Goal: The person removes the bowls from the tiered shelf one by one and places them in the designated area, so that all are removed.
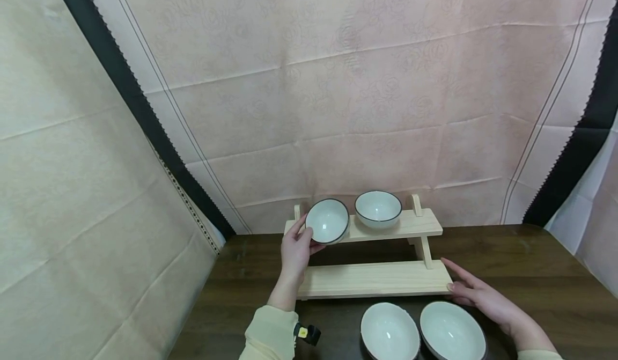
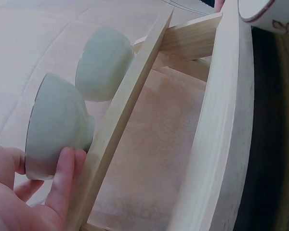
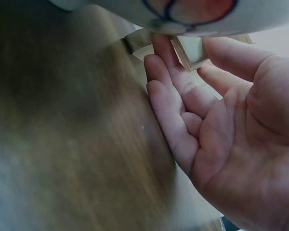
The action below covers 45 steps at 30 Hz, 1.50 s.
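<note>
My left hand [image 1: 295, 250] grips a white, dark-rimmed bowl [image 1: 328, 220] at the left of the two-tier wooden rack's upper shelf [image 1: 410, 225]. The bowl tilts toward me, thumb at its rim and fingers under its side; whether its foot touches the shelf I cannot tell. Beside it, a second bowl [image 1: 378, 208] sits on that shelf. At the right end of the lower shelf [image 1: 376, 279], my right hand [image 1: 475, 290] holds the board's corner between thumb and fingers. In the right wrist view, the board's end [image 3: 190, 53] shows between that hand's digits.
Two larger white bowls, one on the left [image 1: 390, 330] and one on the right [image 1: 453, 330], stand in front of the rack on the dark wooden table [image 1: 232, 295]. A pale cloth backdrop [image 1: 338, 108] hangs behind, and another cloth [image 1: 96, 215] hangs along the left.
</note>
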Tool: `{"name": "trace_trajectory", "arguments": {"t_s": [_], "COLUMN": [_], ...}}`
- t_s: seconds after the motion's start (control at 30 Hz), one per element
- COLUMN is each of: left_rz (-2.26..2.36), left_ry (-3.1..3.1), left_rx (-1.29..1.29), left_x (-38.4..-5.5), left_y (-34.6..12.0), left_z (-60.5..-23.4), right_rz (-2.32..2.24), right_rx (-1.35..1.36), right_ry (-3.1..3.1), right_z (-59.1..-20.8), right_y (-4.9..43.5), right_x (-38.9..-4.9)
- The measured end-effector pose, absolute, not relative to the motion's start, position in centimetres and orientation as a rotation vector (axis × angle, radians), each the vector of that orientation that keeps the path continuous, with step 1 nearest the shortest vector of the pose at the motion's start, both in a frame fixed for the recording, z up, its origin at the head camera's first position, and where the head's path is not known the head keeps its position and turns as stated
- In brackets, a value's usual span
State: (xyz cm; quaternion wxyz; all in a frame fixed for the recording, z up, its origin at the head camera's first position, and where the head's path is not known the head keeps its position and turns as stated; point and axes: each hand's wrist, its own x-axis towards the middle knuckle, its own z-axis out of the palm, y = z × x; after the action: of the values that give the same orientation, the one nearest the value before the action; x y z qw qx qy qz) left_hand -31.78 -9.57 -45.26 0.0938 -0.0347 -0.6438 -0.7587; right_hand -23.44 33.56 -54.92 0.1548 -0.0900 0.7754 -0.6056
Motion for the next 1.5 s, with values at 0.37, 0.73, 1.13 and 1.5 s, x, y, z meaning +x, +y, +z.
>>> {"name": "trace_trajectory", "arguments": {"t_s": [0.37,0.73,1.13,1.5], "left_rz": [-2.186,-2.21,-2.208,-2.223], "left_ry": [-1.96,-1.937,-2.016,-2.165], "left_rx": [-0.115,-0.147,-0.165,-0.229], "left_x": [-31.0,-30.1,-27.5,-25.5], "left_y": [-9.8,-9.6,-10.3,-11.2], "left_z": [-45.2,-45.6,-47.0,-48.7], "right_rz": [-1.729,-1.723,-1.728,-1.729], "right_rx": [-0.256,-0.244,-0.246,-0.234], "right_ry": [2.222,2.228,2.217,2.218], "right_z": [-54.9,-54.9,-54.6,-54.6], "right_y": [33.6,33.7,33.4,33.5], "right_x": [-23.4,-23.5,-23.3,-23.3]}}
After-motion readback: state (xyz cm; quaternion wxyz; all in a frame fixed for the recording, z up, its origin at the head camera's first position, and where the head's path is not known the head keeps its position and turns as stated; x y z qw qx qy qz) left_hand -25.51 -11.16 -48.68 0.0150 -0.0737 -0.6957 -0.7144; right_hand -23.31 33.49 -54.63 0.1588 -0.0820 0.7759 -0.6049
